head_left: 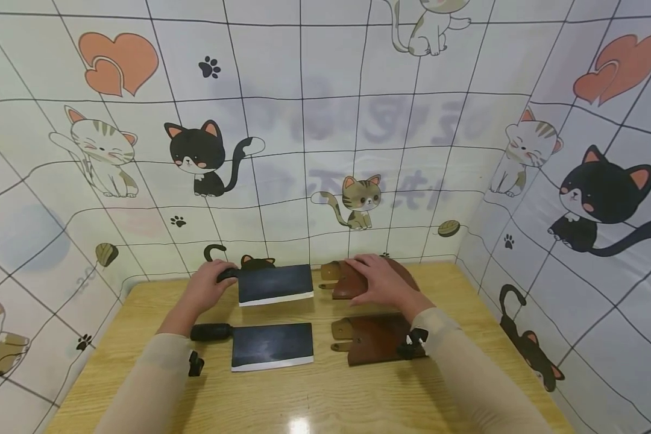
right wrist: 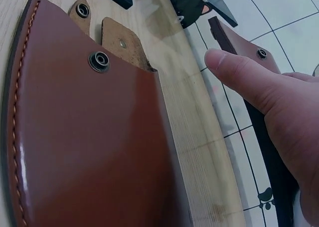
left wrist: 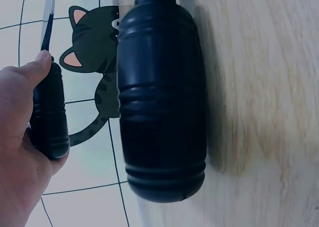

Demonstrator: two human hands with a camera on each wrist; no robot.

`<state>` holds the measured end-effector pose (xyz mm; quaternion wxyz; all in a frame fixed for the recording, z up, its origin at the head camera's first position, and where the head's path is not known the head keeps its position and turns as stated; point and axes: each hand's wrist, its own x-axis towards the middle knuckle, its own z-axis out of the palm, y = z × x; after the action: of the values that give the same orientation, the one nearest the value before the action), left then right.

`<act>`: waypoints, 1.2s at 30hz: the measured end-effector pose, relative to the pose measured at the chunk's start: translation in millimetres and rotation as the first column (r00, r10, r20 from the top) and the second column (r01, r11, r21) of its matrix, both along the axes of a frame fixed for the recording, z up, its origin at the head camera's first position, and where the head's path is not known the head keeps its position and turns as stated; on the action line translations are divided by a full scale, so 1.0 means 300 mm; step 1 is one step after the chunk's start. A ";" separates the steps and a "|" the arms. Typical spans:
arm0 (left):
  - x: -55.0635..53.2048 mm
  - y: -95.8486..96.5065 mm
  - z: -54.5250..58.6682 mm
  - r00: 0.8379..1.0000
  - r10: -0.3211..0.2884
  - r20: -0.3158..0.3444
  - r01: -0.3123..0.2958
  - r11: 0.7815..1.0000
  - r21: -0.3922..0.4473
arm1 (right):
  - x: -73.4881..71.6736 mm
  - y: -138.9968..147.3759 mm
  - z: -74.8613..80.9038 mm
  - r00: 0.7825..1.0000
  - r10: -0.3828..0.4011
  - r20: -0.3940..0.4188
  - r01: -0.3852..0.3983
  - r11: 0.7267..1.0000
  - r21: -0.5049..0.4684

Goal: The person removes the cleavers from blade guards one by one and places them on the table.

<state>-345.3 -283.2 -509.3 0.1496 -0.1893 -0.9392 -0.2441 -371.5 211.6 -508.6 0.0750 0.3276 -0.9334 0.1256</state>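
Observation:
My left hand (head_left: 208,289) grips the black handle (left wrist: 50,110) of the far cleaver (head_left: 275,283). Its broad dark blade with a pale lower edge points right, held above the table. Over the far brown leather knife sheath (head_left: 345,286) lies my right hand (head_left: 384,282), fingers at its far side and thumb at its near edge, holding it. The sheath's strap end faces the cleaver's blade, a small gap between them. Nearer to me, a second cleaver (head_left: 273,345) with a black ribbed handle (left wrist: 162,97) lies flat, and a second sheath (right wrist: 99,137) lies right of it, unsnapped.
The light wood table (head_left: 304,401) bears all four things in two rows. A white cloth (head_left: 282,132) with a grid and cartoon cats hangs behind the table and along its sides. Dark bands sit on both wrists.

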 end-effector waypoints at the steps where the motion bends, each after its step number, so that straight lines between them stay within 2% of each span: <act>1: -0.001 -0.003 0.001 1.000 -0.001 0.002 0.001 1.000 0.000 | 0.000 0.005 0.002 1.000 0.001 0.000 -0.001 1.000 0.001; 8: -0.003 -0.019 0.013 0.996 0.024 0.082 -0.022 0.999 -0.024 | -0.002 0.034 0.009 1.000 0.023 0.009 -0.023 1.000 -0.017; 13: -0.003 -0.028 0.009 0.993 0.033 0.111 -0.029 0.999 -0.038 | -0.007 0.048 0.005 0.999 0.036 0.009 -0.036 0.999 -0.018; 20: -0.003 -0.043 -0.009 0.993 0.031 0.112 -0.027 0.999 -0.040 | -0.002 0.055 0.004 0.999 0.044 0.019 -0.044 0.999 -0.004; 27: -0.022 -0.054 -0.041 0.993 0.007 0.114 -0.001 0.999 -0.049 | 0.000 0.058 -0.014 0.996 0.027 0.084 -0.028 1.000 0.010; 36: -0.029 -0.057 -0.090 0.997 -0.027 0.065 0.031 0.998 -0.055 | -0.016 0.061 -0.057 0.993 0.030 0.118 -0.035 0.999 0.041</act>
<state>-354.0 -300.2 -536.4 0.1103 -0.1992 -0.9472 -0.2259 -376.2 229.8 -525.6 0.0108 0.3362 -0.9333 0.1257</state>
